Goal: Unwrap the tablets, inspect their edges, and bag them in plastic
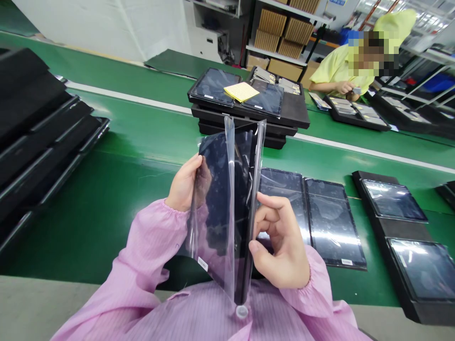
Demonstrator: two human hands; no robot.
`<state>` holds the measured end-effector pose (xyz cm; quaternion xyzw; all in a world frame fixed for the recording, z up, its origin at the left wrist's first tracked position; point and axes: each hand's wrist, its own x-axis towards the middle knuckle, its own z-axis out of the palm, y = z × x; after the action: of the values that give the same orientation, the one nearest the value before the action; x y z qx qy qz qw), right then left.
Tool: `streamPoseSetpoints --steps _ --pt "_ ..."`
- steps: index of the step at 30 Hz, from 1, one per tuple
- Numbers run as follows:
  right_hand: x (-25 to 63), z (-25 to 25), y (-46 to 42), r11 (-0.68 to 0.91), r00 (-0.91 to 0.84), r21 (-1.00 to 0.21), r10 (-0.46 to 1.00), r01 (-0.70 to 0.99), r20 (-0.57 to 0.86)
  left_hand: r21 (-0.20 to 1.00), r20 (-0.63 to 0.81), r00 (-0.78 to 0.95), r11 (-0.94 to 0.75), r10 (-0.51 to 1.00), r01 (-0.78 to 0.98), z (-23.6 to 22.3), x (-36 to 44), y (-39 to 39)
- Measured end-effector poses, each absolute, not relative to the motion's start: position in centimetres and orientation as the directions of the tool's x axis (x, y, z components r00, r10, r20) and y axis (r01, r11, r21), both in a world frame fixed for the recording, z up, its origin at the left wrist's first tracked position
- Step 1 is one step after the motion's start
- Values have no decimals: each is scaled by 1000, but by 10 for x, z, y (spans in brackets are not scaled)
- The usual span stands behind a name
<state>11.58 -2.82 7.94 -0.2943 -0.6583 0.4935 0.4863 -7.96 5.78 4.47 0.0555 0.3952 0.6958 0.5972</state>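
Note:
A dark, glossy tablet screen is held upright and tilted in front of my chest. Clear film lies loosely over it and sticks out past its top and side. My left hand grips the screen's left edge, its fingers partly hidden behind. On the other side, my right hand pinches the right edge between thumb and curled fingers; whether film, screen or both is in that pinch is unclear. A small white label shows at the lower left corner. Two more screens lie flat just beyond my right hand.
Black trays are stacked ahead, bearing screens and a yellow dotted pad. More black trays lean at left. A black tray with two screens lies at right. Across the green bench, a person in yellow handles small parts.

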Motion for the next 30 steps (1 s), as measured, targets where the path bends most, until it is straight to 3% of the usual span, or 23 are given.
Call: streamPoseSetpoints --steps 6,13,17,24,30 --pt "118 81 -20 275 -319 -958 903 -84 287 639 -349 -402 -99 846 -763 55 -74 59" --pt "122 81 -13 110 -444 -975 877 -193 186 646 -349 -387 -80 853 -759 46 -80 62" --pt "119 82 -16 109 -381 -976 908 -188 175 642 -345 -391 -89 853 -762 51 -77 60" --pt "109 80 -21 161 -281 -957 932 -240 228 580 -450 -281 37 848 -814 52 -68 57" --pt "109 79 -26 123 -313 -942 923 -312 224 645 -415 -233 104 879 -757 41 -72 55"
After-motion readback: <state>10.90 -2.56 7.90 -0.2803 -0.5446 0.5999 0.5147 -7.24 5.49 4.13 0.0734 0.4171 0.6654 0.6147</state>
